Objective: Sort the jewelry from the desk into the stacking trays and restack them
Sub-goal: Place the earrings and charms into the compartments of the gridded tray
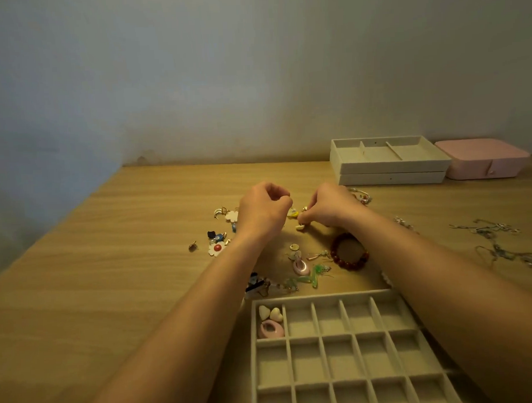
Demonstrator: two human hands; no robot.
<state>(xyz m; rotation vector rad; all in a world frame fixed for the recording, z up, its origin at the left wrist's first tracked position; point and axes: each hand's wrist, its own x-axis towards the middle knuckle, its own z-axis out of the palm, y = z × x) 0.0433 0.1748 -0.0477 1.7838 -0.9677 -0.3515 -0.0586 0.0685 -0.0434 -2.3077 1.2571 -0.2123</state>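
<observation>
Early: only 1 cell of your near tray [322, 298] holds pieces. Most jewelry [217, 248] lies loose beyond it, chains [495, 247] at right. Your right hand [327, 209] pinches a pale earring [300, 226]; left hand [263, 212] curled, contents unclear. Far trays [390, 167] await restack.

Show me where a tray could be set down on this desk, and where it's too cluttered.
Bare: the desk on the left, from its edge to the flower earring, and the back strip along the wall, left of the stacked trays. Crowded: the loose earrings ahead of the grid tray, and the chains at right.
</observation>
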